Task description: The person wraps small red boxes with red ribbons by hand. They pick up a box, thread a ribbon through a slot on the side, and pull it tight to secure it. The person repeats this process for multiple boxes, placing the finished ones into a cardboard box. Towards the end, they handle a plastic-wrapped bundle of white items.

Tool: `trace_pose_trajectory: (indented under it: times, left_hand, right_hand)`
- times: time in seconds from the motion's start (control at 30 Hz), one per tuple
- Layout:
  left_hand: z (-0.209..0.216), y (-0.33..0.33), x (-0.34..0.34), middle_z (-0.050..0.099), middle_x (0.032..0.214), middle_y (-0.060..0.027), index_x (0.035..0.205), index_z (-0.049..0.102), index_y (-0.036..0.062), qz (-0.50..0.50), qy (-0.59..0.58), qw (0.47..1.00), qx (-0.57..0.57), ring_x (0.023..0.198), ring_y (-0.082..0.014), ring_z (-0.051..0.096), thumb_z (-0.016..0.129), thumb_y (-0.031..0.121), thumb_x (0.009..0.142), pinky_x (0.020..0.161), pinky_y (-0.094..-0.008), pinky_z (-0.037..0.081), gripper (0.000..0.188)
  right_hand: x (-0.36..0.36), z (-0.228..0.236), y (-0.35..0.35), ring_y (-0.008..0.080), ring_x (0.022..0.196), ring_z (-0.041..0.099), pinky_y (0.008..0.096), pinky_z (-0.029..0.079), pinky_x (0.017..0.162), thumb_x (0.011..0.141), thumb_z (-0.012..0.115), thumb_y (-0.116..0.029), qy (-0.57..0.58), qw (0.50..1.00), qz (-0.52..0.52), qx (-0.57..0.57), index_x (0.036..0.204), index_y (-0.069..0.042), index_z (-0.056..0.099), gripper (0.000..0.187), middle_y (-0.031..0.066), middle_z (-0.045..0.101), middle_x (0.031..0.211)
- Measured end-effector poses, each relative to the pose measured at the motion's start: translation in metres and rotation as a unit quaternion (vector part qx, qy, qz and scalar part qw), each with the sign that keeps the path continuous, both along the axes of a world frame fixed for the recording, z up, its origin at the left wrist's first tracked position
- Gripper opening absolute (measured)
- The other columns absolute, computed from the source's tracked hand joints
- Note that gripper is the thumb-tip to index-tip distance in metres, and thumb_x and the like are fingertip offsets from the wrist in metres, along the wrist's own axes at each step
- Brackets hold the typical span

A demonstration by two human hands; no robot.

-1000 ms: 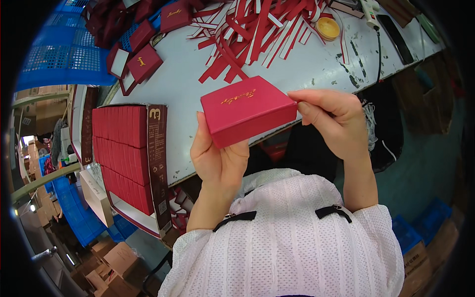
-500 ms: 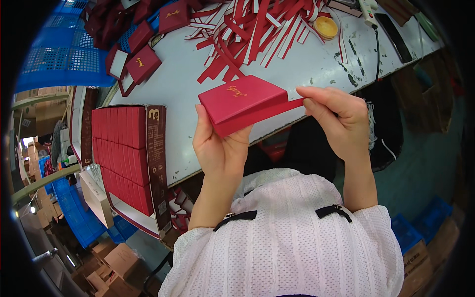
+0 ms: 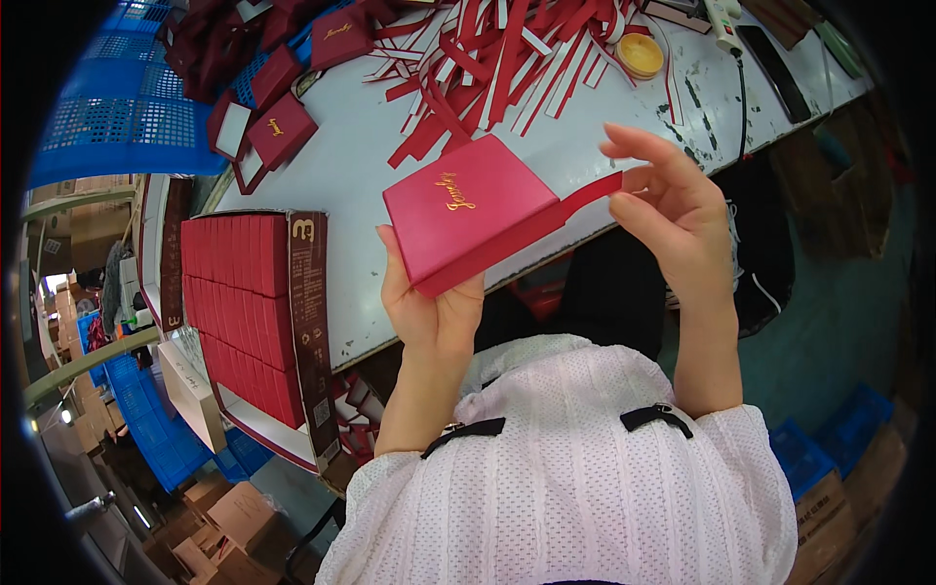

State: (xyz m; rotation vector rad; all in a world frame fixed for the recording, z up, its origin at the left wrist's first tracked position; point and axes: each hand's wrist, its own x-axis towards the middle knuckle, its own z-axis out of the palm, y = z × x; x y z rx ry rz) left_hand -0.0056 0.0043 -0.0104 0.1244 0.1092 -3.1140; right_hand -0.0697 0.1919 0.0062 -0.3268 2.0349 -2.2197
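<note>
My left hand [image 3: 434, 317] holds a flat red gift box [image 3: 478, 210] with gold lettering on its lid, thumb at the near left side and fingers underneath. A narrow red strip [image 3: 593, 193] lies along the box's near side and juts out past its right corner. Beside the strip's free end is my right hand [image 3: 678, 210]. Its index finger is lifted and its thumb stands apart from it, with the strip's tip at the gap between them. Whether the tip touches a finger is hard to make out.
Loose red and white strips [image 3: 497, 68] heap on the white table [image 3: 356, 166], beside a round yellow tin [image 3: 641, 56]. Several dark red boxes [image 3: 282, 130] pile at the far left. An open carton [image 3: 310, 331] packed with red boxes stands left. A dark phone-like slab [image 3: 775, 73] lies right.
The box has tipped so its lid faces me more, and its near corner has come lower. My right index finger has lifted off the strip, and the strip's end now bends upward.
</note>
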Motion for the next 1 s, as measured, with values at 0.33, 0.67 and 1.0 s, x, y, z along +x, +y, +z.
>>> trace_pose_trajectory:
  times: [0.33, 0.67, 1.0]
  left_hand:
    - [-0.031, 0.011, -0.014, 0.048, 0.112, -0.0168, 0.118, 0.037, -0.0006, -0.139, 0.007, 0.987, -0.083, 0.101, -0.0288, 0.050, 0.021, 0.036, 0.090, 0.085, -0.0422, 0.043, 0.048]
    - [-0.040, 0.011, -0.007, 0.046, 0.115, -0.0166, 0.119, 0.037, 0.0004, -0.150, 0.010, 0.987, -0.049, 0.103, -0.0285, 0.050, 0.021, 0.034, 0.090, 0.085, -0.0414, 0.043, 0.047]
    - [-0.039, 0.016, 0.003, 0.057, 0.088, -0.0080, 0.104, 0.048, 0.0038, -0.105, -0.104, 0.967, -0.208, 0.076, -0.0173, 0.057, 0.033, 0.023, 0.088, 0.065, -0.0264, 0.048, 0.029]
  right_hand:
    - [0.015, 0.000, -0.017, 0.0132, 0.065, 0.056, 0.0222, 0.046, 0.058, 0.069, 0.058, 0.006, 0.164, 0.985, 0.014, 0.053, 0.084, 0.000, 0.052, 0.018, 0.0066, 0.056, 0.074]
    - [0.005, -0.002, -0.017, 0.0115, 0.079, 0.048, 0.0228, 0.042, 0.065, 0.057, 0.075, -0.010, 0.186, 0.966, -0.120, 0.133, 0.114, -0.004, 0.037, 0.068, 0.0085, 0.042, 0.110]
    - [0.033, -0.020, -0.026, 0.0074, 0.075, 0.053, 0.0200, 0.043, 0.067, 0.080, 0.053, -0.005, -0.236, 0.903, 0.246, -0.260, 0.100, 0.002, 0.050, 0.021, 0.0050, 0.058, 0.088]
